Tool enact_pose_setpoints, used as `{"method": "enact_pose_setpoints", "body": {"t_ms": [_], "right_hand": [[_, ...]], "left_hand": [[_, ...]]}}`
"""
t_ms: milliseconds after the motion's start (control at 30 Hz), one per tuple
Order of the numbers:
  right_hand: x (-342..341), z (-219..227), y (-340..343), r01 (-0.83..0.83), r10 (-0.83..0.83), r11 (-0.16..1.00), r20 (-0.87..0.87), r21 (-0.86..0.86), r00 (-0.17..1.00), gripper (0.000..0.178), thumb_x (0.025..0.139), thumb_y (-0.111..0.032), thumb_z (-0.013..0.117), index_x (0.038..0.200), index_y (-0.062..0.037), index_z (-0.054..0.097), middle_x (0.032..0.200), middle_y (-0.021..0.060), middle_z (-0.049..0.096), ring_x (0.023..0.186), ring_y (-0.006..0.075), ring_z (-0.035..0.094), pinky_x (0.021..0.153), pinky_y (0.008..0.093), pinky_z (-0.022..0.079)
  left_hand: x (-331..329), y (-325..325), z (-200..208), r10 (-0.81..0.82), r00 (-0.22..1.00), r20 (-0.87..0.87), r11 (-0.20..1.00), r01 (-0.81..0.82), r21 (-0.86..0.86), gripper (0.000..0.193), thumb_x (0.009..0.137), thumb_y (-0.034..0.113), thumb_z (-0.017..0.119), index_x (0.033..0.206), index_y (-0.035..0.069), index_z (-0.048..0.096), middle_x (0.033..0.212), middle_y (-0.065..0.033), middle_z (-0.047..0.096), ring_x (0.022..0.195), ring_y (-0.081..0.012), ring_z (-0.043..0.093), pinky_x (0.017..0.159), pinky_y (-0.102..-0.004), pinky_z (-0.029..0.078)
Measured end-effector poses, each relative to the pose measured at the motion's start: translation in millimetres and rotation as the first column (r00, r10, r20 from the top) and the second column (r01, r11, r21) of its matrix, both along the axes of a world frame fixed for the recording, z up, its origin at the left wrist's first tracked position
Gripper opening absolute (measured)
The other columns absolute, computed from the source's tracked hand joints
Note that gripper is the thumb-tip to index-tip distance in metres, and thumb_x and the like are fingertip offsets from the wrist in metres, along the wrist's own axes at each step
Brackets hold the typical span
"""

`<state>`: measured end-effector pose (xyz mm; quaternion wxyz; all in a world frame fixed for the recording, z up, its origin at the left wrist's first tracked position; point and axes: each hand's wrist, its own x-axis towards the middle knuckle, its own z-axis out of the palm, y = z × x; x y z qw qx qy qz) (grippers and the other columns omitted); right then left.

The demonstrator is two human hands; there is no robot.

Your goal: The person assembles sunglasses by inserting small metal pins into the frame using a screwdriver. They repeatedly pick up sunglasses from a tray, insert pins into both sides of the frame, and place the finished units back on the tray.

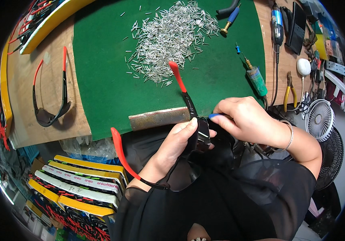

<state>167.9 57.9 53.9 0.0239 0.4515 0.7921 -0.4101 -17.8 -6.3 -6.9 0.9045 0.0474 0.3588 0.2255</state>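
Note:
Black sunglasses [192, 108] with red temple tips are gripped in my left hand [176, 140], at the near edge of the green mat. One temple points up over the mat; the other reaches left past my left wrist. My right hand [245, 120] is closed in a pinch just right of the upper temple's hinge. A small blue bit [213, 115] shows at its fingertips, too small to name. A flat metal file-like bar [160, 118] lies at the mat's edge, beside my left hand. Beyond it spreads a heap of small silvery pins [172, 42].
Another pair of sunglasses [52, 114] rests on the wooden table at left. To the right lie a green-handled tool [257, 80], a blue-handled screwdriver [232, 17], yellow pliers [290, 92] and a white fan [319, 119]. Yellow and white boxes [80, 180] of glasses stand at lower left.

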Motion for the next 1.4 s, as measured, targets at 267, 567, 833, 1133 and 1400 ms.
{"method": "enact_pose_setpoints", "body": {"t_ms": [267,567,833,1133,1400], "right_hand": [[-1.6,3.5,2.2,0.034,-0.024,0.994,0.097,-0.102,0.995,0.014,0.077,-0.013,0.061,0.078,-0.0005,0.057,0.066,0.013,0.056,0.062,0.0308,0.057,0.056,0.0356,0.046],[-1.4,6.4,5.7,0.065,-0.061,0.987,0.029,-0.15,0.998,0.016,0.078,-0.015,0.061,0.075,-0.0002,0.055,0.063,0.0129,0.056,0.057,0.0298,0.056,0.052,0.0359,0.044],[-4.0,6.3,1.5,0.132,-0.14,0.988,-0.09,-0.083,0.986,0.018,0.08,-0.016,0.058,0.074,0.0008,0.056,0.063,0.0152,0.056,0.058,0.0318,0.056,0.052,0.0371,0.044],[0.1,3.3,1.1,0.068,-0.071,0.997,-0.072,-0.042,0.995,0.016,0.078,-0.016,0.058,0.075,-0.0001,0.056,0.069,0.0169,0.058,0.068,0.0333,0.058,0.06,0.039,0.046],[0.5,4.0,3.4,0.042,-0.046,0.997,-0.057,-0.066,0.997,0.013,0.077,-0.012,0.061,0.079,-0.0006,0.055,0.073,0.0133,0.056,0.067,0.0285,0.057,0.057,0.034,0.046]], "left_hand": [[0.0,0.9,0.8,-0.006,1.0,-0.004,1.0,0.006,-0.002,0.047,0.092,0.042,0.038,0.111,0.0,0.05,0.095,-0.0088,0.062,0.075,-0.0167,0.062,0.068,-0.0257,0.049],[0.5,1.3,1.4,0.007,1.0,-0.008,1.0,-0.007,0.009,0.046,0.092,0.041,0.039,0.11,-0.001,0.051,0.094,-0.0092,0.062,0.075,-0.0169,0.062,0.069,-0.026,0.05],[-0.2,-0.8,-4.2,-0.002,1.0,0.013,1.0,0.001,0.016,0.047,0.092,0.041,0.039,0.111,-0.001,0.05,0.094,-0.0095,0.062,0.075,-0.0168,0.062,0.069,-0.0261,0.05],[-0.3,1.6,0.5,-0.018,1.0,-0.008,1.0,0.018,0.023,0.049,0.092,0.043,0.038,0.11,0.0,0.05,0.094,-0.0096,0.062,0.074,-0.0172,0.062,0.068,-0.026,0.049],[0.4,0.2,-1.4,-0.003,1.0,-0.012,1.0,0.003,0.023,0.049,0.092,0.042,0.038,0.109,-0.001,0.051,0.094,-0.0099,0.062,0.074,-0.0172,0.062,0.069,-0.0264,0.05]]}}
